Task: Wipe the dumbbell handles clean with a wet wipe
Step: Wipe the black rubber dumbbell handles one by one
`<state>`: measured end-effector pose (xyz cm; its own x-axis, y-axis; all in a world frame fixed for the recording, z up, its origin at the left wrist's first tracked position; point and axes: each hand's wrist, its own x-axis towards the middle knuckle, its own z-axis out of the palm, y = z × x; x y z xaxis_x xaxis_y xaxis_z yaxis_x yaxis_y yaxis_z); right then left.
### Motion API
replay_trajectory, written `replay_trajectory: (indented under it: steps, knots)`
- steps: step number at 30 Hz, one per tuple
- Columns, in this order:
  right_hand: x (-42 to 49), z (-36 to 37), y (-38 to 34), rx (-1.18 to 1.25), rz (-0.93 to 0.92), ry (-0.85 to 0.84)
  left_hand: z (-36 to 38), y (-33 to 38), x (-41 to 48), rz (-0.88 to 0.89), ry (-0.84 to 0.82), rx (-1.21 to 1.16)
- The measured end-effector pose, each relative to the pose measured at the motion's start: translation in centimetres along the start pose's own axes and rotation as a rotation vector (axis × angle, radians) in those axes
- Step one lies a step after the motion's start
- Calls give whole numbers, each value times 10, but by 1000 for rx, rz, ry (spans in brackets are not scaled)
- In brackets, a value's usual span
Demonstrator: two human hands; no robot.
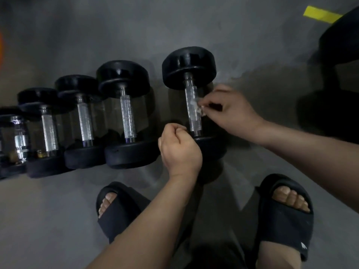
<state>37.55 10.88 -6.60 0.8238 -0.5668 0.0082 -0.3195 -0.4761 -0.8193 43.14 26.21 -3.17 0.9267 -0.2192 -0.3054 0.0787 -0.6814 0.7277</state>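
Note:
Several black dumbbells with knurled silver handles lie in a row on the grey floor. The rightmost dumbbell has its handle between my hands. My right hand pinches a small whitish wet wipe against the middle of that handle. My left hand is curled into a fist and rests on the near black end of the same dumbbell; whether it holds anything is hidden. The neighbouring dumbbell lies just to the left.
My feet in black slides stand close in front of the row. A large black weight sits at the far right. A yellow floor marking shows at the top right. Bare grey floor extends beyond the dumbbells.

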Motion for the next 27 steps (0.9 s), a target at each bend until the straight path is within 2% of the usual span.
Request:
replay_trajectory:
  steps: [3, 8, 13, 19, 21, 24, 27]
  knots:
    - [-4, -1, -2, -19, -56, -39, 0, -2, 1, 1, 1, 5]
    - [23, 6, -3, -51, -41, 85, -1, -4, 3, -2, -7, 10]
    - [2, 1, -6, -102, -277, -9, -1, -4, 3, 10, 4, 2]
    - [22, 8, -9, -111, -159, 88, -1, -2, 1, 17, -11, 8]
    - [16, 8, -8, -138, -188, 57, -3, -1, 1, 5, -25, 15]
    - [5, 1, -5, -177, -303, -80, -5, 0, 1, -2, -30, 12]
    - [16, -2, -9, -137, -252, -60, -6, 1, 0, -12, -32, 9]
